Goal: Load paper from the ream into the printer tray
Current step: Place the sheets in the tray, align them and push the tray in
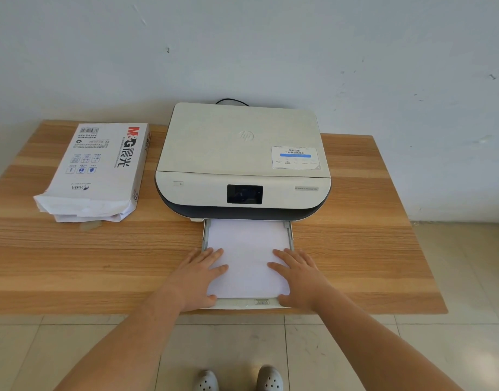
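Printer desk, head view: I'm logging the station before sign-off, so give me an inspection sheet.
Surface: striped wooden table, bare apart from the job's things.
Job's things: opened white paper ream lying left; cream printer; pulled-out grey tray holding white paper sheets.
Clutter: nothing seen.
Grippers: left hand and right hand flat on the sheets' corners.
Cables: black cable behind printer.
Surroundings: scuffed white wall, tiled floor, grey shoes.

Head-worn view, downward over desk (355, 249)
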Tool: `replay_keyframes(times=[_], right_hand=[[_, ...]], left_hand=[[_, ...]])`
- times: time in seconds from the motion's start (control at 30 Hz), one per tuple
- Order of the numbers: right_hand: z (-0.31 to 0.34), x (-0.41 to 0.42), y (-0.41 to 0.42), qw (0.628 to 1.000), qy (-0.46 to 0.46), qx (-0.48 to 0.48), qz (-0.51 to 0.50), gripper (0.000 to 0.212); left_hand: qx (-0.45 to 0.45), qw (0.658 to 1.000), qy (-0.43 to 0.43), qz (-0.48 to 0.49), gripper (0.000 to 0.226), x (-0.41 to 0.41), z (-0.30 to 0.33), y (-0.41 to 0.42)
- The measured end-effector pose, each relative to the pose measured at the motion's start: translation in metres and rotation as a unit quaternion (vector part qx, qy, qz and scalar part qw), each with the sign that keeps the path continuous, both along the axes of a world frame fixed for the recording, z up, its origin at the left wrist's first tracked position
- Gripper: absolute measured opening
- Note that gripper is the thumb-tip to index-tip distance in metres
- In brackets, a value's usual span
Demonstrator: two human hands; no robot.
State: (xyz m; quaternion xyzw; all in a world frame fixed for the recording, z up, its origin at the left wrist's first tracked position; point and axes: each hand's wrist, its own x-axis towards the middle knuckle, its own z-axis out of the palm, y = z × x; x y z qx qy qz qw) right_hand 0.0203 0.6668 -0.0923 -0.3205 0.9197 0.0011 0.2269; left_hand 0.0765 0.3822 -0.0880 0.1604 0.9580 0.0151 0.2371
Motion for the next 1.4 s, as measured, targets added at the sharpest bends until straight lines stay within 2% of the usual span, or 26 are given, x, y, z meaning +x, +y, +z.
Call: replay_keyframes(times=[1.13,1.27,1.4], right_hand=[[0.0,0.004,0.0,1.0,-0.018,-0.011,-0.022,0.077],[0.011,-0.004,0.0,0.993,-0.009,-0.084,-0.084,0.066],[0.016,-0.018,0.002,0.967,0.028,-0.14,-0.209,0.042]], left_hand=[[0.005,1.0,-0.008,0.012,0.073,0.003,-0.003,-0.003],[0.045,0.998,0.006,0.04,0.071,0.0,0.003,-0.007],[0.128,0.98,0.046,0.144,0.061,-0.012,0.015,-0.012]])
